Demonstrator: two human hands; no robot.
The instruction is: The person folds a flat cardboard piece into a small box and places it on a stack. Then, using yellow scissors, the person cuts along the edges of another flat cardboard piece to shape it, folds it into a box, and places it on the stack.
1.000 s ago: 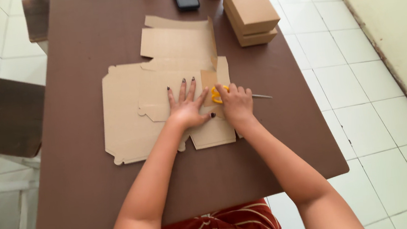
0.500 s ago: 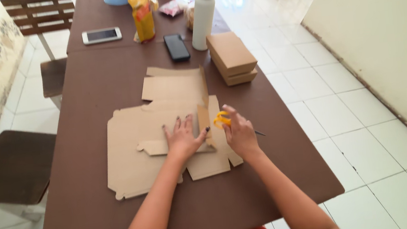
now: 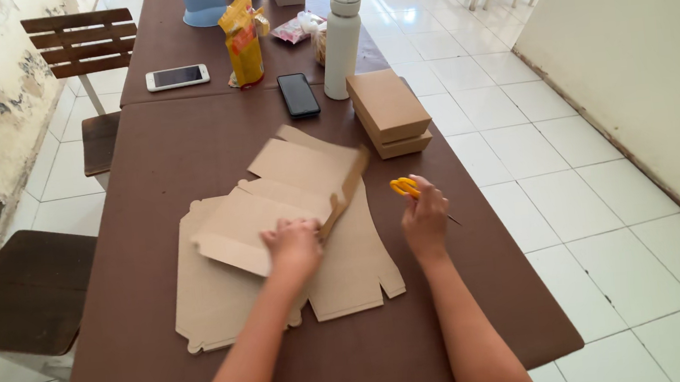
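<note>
Moved: the top cardboard sheet [image 3: 274, 201], flat under a spread left hand 0.5 s ago, is now lifted and tilted off the stack; the scissors have shifted right, away from the cardboard
Left hand [image 3: 293, 244]: curled over the near edge of the raised sheet, fingers closed on it, holding it up at a slant
Right hand [image 3: 426, 220]: wrapped around the yellow-handled scissors [image 3: 404, 186]; handles stick out above the fingers, the blade tip shows faintly past the hand; whether the blades are apart I cannot tell
Cardboard: 1 sheet raised, more die-cut sheets [image 3: 217, 298] flat beneath it on the table [image 3: 133, 194], a narrow flap standing up near the sheet's right edge
Boxes: 2 folded boxes [image 3: 389, 111] stacked just beyond the sheets, to the right
Far end: black phone [image 3: 297, 95] beside a white bottle [image 3: 340, 43], yellow snack bag [image 3: 243, 49], white phone [image 3: 177, 77]
Seats: wooden chair [image 3: 81, 50] at the far left, dark stool [image 3: 21, 292] near left
</note>
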